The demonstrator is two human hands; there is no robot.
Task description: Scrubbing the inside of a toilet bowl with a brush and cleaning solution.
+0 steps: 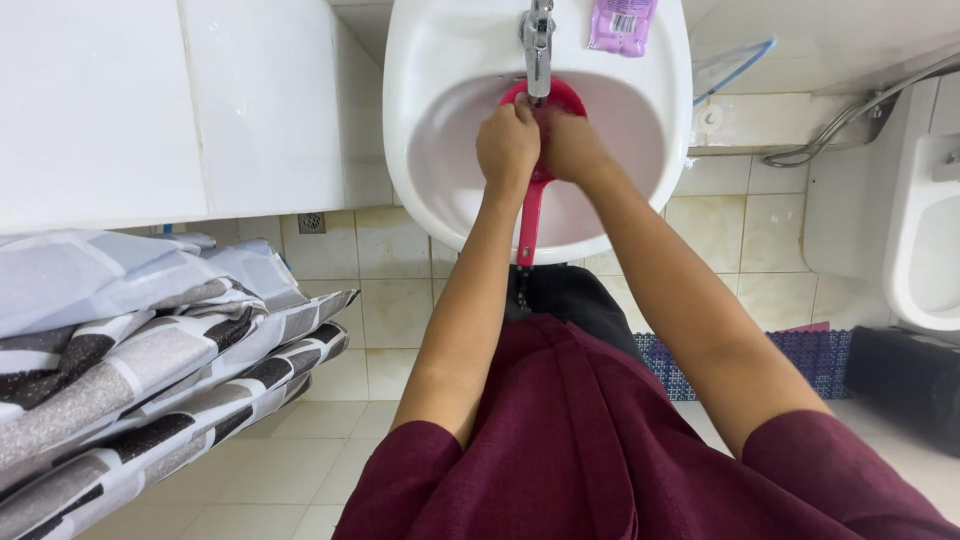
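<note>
Both of my hands are inside a white wash basin (420, 150), under a chrome tap (538, 45). They hold a pink long-handled strainer (530, 215); its round head sits under the tap and its handle points back toward me over the basin's front rim. My left hand (507, 145) grips the left side of the strainer head. My right hand (572, 145) is on the right side of the head, touching it. The fingers of both hands are curled over the strainer, so most of its head is hidden.
A purple sachet (622, 25) lies on the basin's back ledge. Folded grey, black and white patterned cloth (130, 350) is piled at the left. A white toilet (925, 240) stands at the right, with a blue mat (800, 355) on the tiled floor.
</note>
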